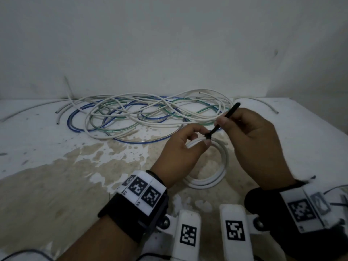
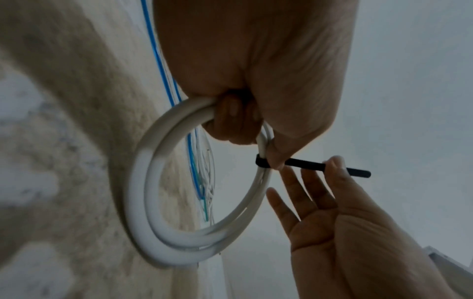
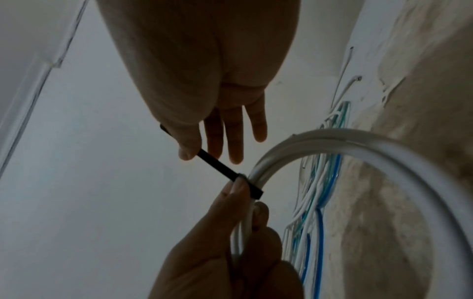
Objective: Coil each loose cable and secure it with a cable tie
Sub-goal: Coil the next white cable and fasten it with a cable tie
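Note:
A white cable wound into a round coil (image 1: 216,176) (image 2: 153,202) (image 3: 384,161) is held just above the table. My left hand (image 1: 180,151) (image 2: 245,113) grips the top of the coil, thumb beside the black cable tie (image 1: 222,119) (image 2: 302,162) (image 3: 217,164) looped round the strands. My right hand (image 1: 252,140) (image 3: 194,145) pinches the tie's free tail between thumb and forefinger, the other fingers straight. The tail sticks out past the right hand.
A loose tangle of white, blue and green cables (image 1: 146,112) lies at the back of the stained white table (image 1: 56,166), against the wall. Single white cable ends (image 1: 271,108) trail off to the right and left.

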Demonstrator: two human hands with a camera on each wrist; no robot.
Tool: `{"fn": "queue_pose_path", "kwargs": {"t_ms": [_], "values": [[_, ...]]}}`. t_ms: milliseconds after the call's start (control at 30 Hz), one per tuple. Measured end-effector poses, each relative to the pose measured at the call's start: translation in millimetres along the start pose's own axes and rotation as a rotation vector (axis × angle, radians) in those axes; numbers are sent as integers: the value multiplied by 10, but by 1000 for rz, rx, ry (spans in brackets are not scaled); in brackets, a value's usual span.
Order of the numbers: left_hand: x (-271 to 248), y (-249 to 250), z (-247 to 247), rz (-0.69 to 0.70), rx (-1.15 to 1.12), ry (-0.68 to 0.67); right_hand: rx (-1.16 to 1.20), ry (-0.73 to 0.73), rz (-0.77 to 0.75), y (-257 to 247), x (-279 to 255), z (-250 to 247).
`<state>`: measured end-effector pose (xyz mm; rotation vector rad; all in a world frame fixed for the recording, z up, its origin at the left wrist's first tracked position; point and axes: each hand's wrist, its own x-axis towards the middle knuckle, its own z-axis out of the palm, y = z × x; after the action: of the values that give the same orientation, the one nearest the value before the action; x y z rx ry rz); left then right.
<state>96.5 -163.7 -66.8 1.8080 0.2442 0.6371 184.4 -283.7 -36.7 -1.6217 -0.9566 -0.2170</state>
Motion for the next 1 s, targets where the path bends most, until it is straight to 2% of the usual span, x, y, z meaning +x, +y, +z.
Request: {"fn": "queue_pose_path", "kwargs": {"t_ms": [67, 200, 267, 367, 533, 633, 733, 900, 1000], "values": [[7, -11, -3, -47, -32, 0, 1, -60, 48, 36, -6, 21], [6, 3, 11, -157, -219, -32, -47, -140, 21, 102, -25, 45], [-9, -3, 25, -150, -192, -35, -115, -116, -15, 143, -23, 41], [17, -59, 31, -134, -76, 5, -239, -117, -156, 208, -14, 32], [49, -133, 38, -160, -41, 58, -248, -166, -258, 255, -17, 53], [37, -110, 39, -171, -76, 36, -266, -151, -248, 260, -21, 42], [32, -107, 36, -151, -86, 15, -289, -114, -155, 265, -12, 15], [20, -123, 8, -25, 84, -37, -267, -107, -36, 257, -23, 39], [10, -112, 10, 4, 142, -59, -261, -79, -50, 254, -41, 80]]}}
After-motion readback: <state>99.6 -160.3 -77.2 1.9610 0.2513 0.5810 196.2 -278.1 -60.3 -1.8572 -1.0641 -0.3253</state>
